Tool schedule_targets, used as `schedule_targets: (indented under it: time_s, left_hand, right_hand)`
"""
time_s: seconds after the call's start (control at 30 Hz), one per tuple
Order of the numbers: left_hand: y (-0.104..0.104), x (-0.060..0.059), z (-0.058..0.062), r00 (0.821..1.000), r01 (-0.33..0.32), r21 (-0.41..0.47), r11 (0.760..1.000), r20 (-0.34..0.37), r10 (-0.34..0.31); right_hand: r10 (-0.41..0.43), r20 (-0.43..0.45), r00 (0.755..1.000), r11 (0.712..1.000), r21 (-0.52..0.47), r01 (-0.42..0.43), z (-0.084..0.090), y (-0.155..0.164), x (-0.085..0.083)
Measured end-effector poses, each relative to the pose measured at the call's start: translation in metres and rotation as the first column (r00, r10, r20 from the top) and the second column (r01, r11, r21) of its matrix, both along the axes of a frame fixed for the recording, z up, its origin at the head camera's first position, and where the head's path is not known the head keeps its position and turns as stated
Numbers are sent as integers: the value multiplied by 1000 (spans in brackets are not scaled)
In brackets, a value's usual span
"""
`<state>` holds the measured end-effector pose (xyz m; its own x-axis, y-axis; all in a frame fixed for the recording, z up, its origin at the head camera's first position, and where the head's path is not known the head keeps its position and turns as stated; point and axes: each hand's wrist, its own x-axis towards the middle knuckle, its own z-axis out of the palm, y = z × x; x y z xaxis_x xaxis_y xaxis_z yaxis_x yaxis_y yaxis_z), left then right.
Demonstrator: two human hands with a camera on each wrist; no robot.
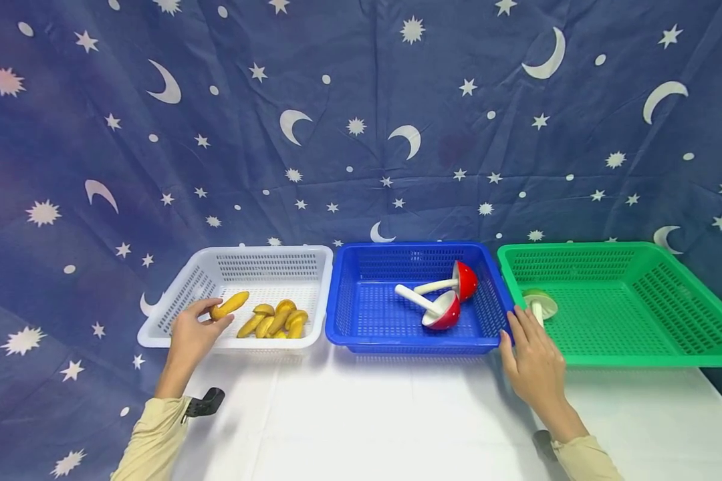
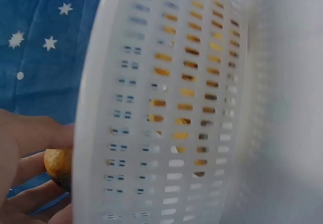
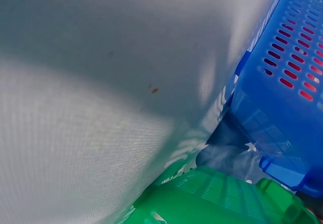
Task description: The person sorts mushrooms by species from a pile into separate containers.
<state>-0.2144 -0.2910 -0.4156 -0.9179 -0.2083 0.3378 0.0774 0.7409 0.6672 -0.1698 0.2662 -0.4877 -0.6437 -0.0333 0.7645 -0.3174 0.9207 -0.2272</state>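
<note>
My left hand (image 1: 194, 337) pinches a yellow-brown toy mushroom (image 1: 231, 304) over the left part of the white basket (image 1: 321, 294). In the left wrist view the rounded end of that mushroom (image 2: 57, 164) shows between thumb and fingers, partly hidden by the basket wall. Several more yellow mushrooms (image 1: 275, 321) lie in a group on the basket's floor. My right hand (image 1: 535, 367) rests with extended fingers at the adjoining rims of the blue basket (image 1: 415, 345) and the green basket (image 1: 650, 361). Just beyond its fingertips sits a green-capped mushroom (image 1: 541, 302) with a white stem.
Two red-capped mushrooms with white stems lie in the blue basket, the nearer one (image 1: 444, 312) overlapping the other (image 1: 466, 280). All three baskets stand in a row on a white-covered table (image 1: 367, 414). Behind hangs a dark blue cloth (image 1: 349, 73) with moons and stars.
</note>
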Motion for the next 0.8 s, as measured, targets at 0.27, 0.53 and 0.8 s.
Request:
schedule_targets:
  time_s: [0.27, 0.53, 0.8]
  left_hand:
    - [-9, -6, -4, 999, -22, -122, 992, 36, 27]
    - [-11, -9, -6, 983, -54, -206, 977, 161, 89]
    - [-3, -2, -2, 990, -11, -200, 980, 137, 40]
  right_hand:
    - [15, 16, 1000, 1000, 13, -16, 3, -2, 1]
    - [32, 21, 999, 999, 1, -32, 1, -2, 1]
    - [58, 105, 993, 998, -25, -56, 10, 0, 4]
